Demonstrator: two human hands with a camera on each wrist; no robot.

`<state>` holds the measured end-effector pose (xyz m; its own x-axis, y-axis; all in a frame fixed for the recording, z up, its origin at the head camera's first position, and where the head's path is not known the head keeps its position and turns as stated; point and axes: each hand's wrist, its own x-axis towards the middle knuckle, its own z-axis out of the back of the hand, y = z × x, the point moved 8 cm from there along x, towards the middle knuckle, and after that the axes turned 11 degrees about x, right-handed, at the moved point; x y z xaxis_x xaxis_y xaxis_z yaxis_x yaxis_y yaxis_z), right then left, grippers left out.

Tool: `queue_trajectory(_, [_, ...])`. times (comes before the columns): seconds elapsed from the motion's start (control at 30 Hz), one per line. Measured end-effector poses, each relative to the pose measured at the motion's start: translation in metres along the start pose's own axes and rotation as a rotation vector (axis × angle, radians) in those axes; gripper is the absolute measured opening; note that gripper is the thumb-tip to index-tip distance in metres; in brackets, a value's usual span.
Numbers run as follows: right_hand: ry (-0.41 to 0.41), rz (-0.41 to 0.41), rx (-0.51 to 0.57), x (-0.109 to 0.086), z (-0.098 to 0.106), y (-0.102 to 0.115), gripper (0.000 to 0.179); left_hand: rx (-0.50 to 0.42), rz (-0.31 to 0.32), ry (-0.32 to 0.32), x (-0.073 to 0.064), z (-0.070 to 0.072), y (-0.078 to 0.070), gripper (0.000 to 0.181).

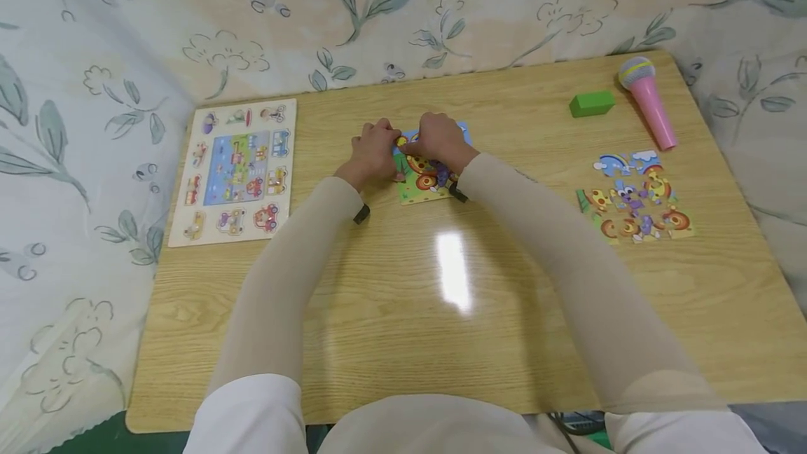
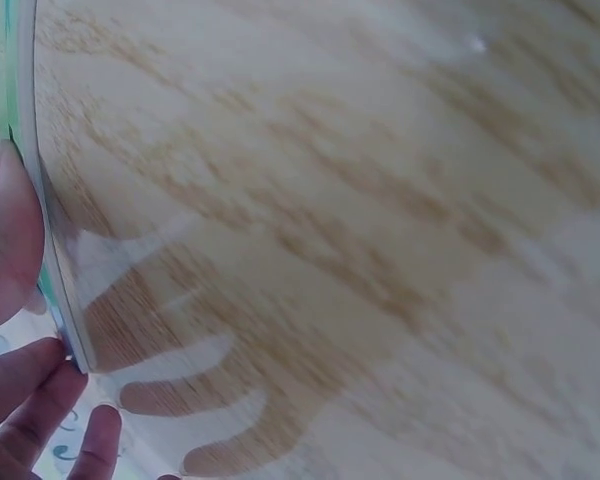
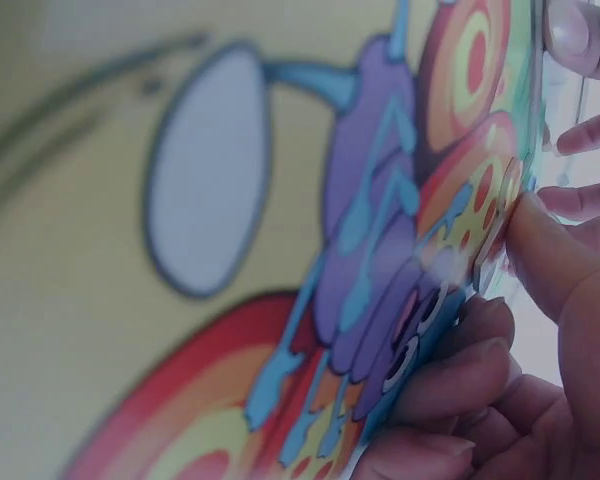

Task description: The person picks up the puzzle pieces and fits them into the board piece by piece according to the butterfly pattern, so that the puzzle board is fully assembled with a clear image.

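Fingers of the left hand (image 1: 376,153) are loosely bent and parted: thumb laid against the left edge of the picture puzzle (image 1: 419,193), fingertips set at its far left corner. Right hand (image 1: 441,140) is held over the puzzle's upper part, fingers curled, thumb put to the edge of a slightly raised piece (image 3: 494,225); whether that piece is pinched or only pressed cannot be told. Puzzle is laid flat on the table (image 1: 378,335), about mid-width, nearer the far side; orange-red wings and a purple body are printed on it, partly covered by the right hand. Loose puzzle pieces (image 1: 629,195) are grouped well off to the right, with a green block (image 1: 591,104) and a pink microphone (image 1: 653,107) placed beyond them. Wooden puzzle board (image 1: 221,177) with vehicle pictures is set at far left, well apart from both hands.
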<state>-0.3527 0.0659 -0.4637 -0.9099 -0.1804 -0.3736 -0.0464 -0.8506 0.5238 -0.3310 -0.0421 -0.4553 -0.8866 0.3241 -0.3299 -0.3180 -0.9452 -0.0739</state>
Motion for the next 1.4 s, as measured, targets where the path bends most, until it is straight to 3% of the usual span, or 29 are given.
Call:
queue_trajectory(0.1, [0.003, -0.010, 0.003, -0.002, -0.001, -0.002, 0.050, 0.001, -0.005, -0.003, 0.001, -0.002, -0.001, 0.088])
queue_trajectory(0.23, [-0.011, 0.055, 0.046, -0.013, 0.009, -0.005, 0.047, -0.016, -0.011, 0.016, -0.001, -0.008, -0.003, 0.086])
queue_trajectory(0.4, [-0.081, 0.137, 0.080, -0.043, 0.066, -0.032, 0.041, -0.039, -0.015, -0.008, -0.001, -0.006, -0.005, 0.085])
queue_trajectory(0.6, [-0.102, 0.082, 0.046, -0.084, 0.134, -0.112, 0.040, -0.030, -0.010, -0.014, 0.000, 0.000, -0.002, 0.086])
queue_trajectory(0.77, [-0.093, 0.025, -0.059, -0.118, 0.167, -0.194, 0.043, -0.033, -0.007, -0.019, 0.001, 0.002, 0.005, 0.087])
queue_trajectory(0.87, [-0.046, 0.009, -0.125, -0.132, 0.166, -0.230, 0.048, -0.035, 0.000, -0.024, 0.002, 0.003, 0.009, 0.088])
queue_trajectory(1.0, [-0.021, 0.017, -0.143, -0.141, 0.152, -0.255, 0.055, -0.036, -0.002, -0.021, 0.003, 0.002, 0.010, 0.089])
queue_trajectory(1.2, [-0.128, 0.072, -0.082, -0.142, 0.142, -0.265, 0.049, -0.044, -0.017, -0.012, 0.004, -0.001, 0.008, 0.088])
queue_trajectory(1.4, [-0.166, 0.027, -0.035, -0.143, 0.140, -0.276, 0.046, -0.053, -0.041, -0.020, 0.004, -0.003, 0.003, 0.087])
